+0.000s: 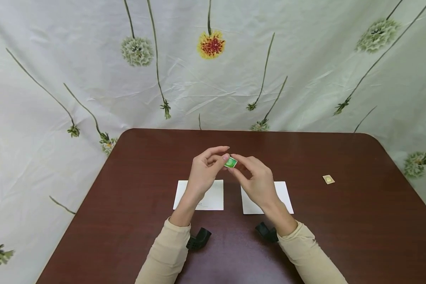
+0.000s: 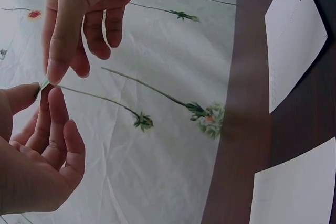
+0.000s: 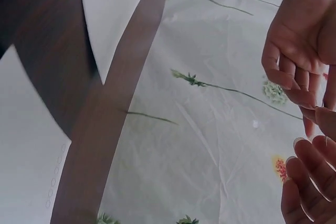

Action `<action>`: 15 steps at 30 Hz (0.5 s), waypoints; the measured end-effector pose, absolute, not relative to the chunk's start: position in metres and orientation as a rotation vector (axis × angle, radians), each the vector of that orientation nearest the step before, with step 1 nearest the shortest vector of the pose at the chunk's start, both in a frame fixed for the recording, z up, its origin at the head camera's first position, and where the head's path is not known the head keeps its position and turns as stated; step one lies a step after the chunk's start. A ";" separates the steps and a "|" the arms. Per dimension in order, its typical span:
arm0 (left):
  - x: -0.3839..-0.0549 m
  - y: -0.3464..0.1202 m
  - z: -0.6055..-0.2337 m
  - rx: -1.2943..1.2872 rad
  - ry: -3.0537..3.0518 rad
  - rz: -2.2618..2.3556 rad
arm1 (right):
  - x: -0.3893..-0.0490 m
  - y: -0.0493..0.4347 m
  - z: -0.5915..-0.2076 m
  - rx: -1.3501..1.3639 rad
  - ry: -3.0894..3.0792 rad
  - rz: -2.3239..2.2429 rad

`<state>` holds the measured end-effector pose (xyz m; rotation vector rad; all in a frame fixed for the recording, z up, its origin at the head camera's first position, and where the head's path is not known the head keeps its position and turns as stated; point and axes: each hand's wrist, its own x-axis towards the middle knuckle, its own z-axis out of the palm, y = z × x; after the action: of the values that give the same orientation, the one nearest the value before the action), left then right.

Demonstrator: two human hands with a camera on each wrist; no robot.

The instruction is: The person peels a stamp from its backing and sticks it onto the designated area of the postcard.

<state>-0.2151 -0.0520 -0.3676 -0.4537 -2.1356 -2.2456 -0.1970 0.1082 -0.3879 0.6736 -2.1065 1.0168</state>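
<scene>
Above the far part of the table, a small green postage stamp (image 1: 231, 162) with a white border is held up between both hands. My left hand (image 1: 203, 175) pinches its left side between thumb and fingers. On its right side, my right hand (image 1: 258, 182) takes the edge between thumb and index finger. From the left wrist view the stamp (image 2: 44, 83) appears almost edge-on, with fingertips covering most of it. Both hands show at the edge of the right wrist view, where I cannot make out the stamp.
Below the hands lie two white rectangular papers, one at left (image 1: 213, 195) and one at right (image 1: 250, 203), bearing faint marks. A small cream-coloured stamp (image 1: 328, 179) lies farther right on the dark brown table (image 1: 127, 189). Flower-printed cloth (image 1: 234, 79) hangs behind.
</scene>
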 end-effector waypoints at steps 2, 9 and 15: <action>-0.215 -0.052 -0.368 -0.445 -2.141 -2.236 | -0.198 0.108 -0.390 0.667 -2.120 0.920; -0.215 -0.052 -0.367 -0.415 -2.181 -2.244 | -0.198 0.109 -0.391 0.603 -2.132 0.851; -0.214 -0.053 -0.365 -0.378 -2.329 -2.080 | -0.198 0.110 -0.390 0.564 -2.167 0.881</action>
<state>-0.2139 -0.0531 -0.3654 -0.3779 -2.3290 -2.0803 -0.1980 0.1101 -0.3896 0.5637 -2.1667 0.8805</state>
